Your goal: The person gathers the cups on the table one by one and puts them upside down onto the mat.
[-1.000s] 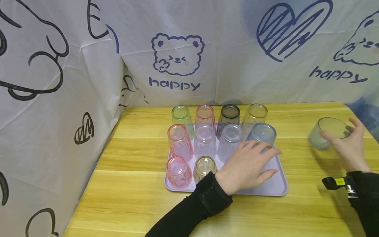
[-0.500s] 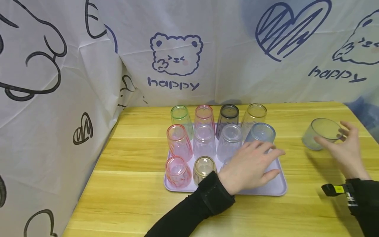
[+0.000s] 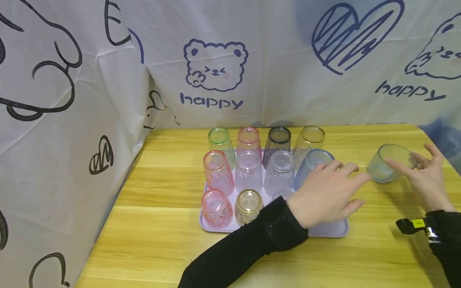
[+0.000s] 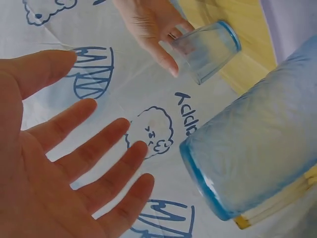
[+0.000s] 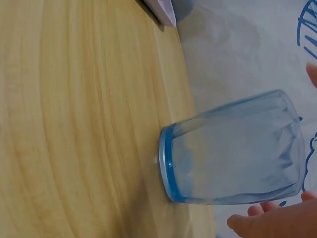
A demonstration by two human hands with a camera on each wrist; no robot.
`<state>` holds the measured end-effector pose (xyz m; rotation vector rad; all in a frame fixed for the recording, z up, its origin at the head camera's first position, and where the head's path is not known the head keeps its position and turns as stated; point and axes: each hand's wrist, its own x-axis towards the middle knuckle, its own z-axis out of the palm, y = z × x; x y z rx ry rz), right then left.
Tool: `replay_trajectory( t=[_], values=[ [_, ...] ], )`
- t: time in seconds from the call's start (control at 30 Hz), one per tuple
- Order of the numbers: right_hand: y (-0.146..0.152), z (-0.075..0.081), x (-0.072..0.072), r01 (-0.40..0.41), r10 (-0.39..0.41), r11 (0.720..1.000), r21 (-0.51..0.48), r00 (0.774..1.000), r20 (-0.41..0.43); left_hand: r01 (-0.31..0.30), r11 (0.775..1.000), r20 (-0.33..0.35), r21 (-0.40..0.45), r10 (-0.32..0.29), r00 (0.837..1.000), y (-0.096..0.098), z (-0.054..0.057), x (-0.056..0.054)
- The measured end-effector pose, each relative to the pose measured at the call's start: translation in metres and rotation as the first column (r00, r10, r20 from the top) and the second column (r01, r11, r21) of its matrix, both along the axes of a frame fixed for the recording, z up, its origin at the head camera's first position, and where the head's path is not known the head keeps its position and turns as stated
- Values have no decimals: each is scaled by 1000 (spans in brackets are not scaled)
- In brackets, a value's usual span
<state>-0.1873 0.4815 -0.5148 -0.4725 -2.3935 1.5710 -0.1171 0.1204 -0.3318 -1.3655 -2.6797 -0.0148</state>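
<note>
On the table's right side a clear bluish glass tumbler (image 3: 389, 164) stands mouth up, its blue base (image 5: 171, 163) on the wood. My right hand (image 3: 425, 176) is around it with thumb and fingers spread; in the right wrist view they show gaps to the glass. My left hand (image 3: 327, 194) hovers over the tray's front right part with straight, spread fingers, holding nothing. Just behind it stands a tall blue glass (image 3: 311, 164), upside down on the lilac tray (image 3: 331, 230). A small clear glass (image 3: 284, 195) is mostly hidden by my left wrist.
Several upturned glasses fill the tray: a green one (image 3: 221, 146), a dark grey one (image 3: 278, 146), a yellow-rimmed one (image 3: 309, 142), a tall pink one (image 3: 219, 172), a short pink one (image 3: 217, 210) and a short amber one (image 3: 248, 208). A printed cloth (image 3: 281, 80) hangs behind the wooden table (image 3: 158, 180).
My right hand carried the bluish tumbler slightly left, then its fingers loosened as the glass stayed put. My left hand has moved right over the tray.
</note>
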Motion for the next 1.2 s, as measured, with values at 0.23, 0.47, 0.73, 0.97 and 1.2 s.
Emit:
replay_trajectory(
  t=[0.23,0.47,0.73,0.97,1.2],
  values=[
    [-1,3,-3,-88,88,986,-142,996,-7,-92,992,55,-92,97,994,21,8,-13],
    [-3,4,-7,-136,138,979,-152,990,1,-151,977,97,-149,167,981,32,5,-23],
    [-7,1,-11,-154,159,981,-116,987,30,-179,966,109,-186,201,974,37,1,-28],
    [-11,-1,-13,-100,104,993,-57,992,67,-181,967,124,-178,205,971,34,1,-28],
    [-13,-5,-11,-73,71,997,13,994,82,-178,972,144,-153,201,969,27,6,-26]
  ],
)
